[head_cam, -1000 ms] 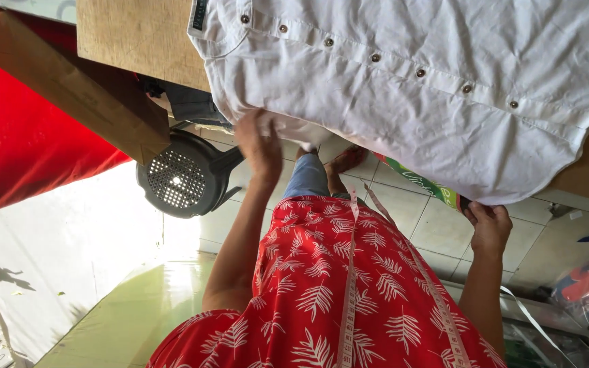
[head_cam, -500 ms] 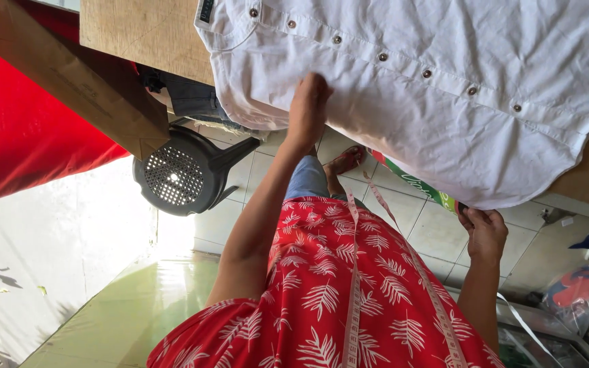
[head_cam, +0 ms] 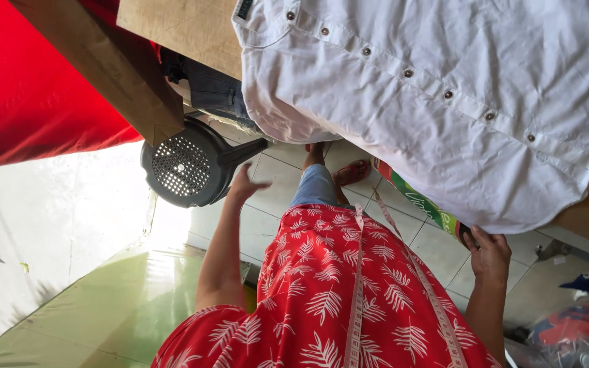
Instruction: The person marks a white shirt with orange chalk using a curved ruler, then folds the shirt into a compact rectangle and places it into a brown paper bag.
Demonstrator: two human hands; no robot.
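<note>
Left hand [head_cam: 245, 184] open and empty near black perforated stool [head_cam: 189, 163], right hand [head_cam: 489, 252] gripping table edge beside green printed strip [head_cam: 420, 204], white buttoned shirt [head_cam: 444, 95] spread above

We see a white shirt [head_cam: 444, 102] with dark buttons, our red leaf-print dress [head_cam: 335, 293], and a black stool [head_cam: 185, 167].

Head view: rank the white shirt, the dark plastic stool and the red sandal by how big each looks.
1. White shirt, by far the largest, though part runs off the frame.
2. Dark plastic stool.
3. Red sandal, the smallest.
The shirt lies nearer the camera than the two on the floor, so its lead is exaggerated.
</note>
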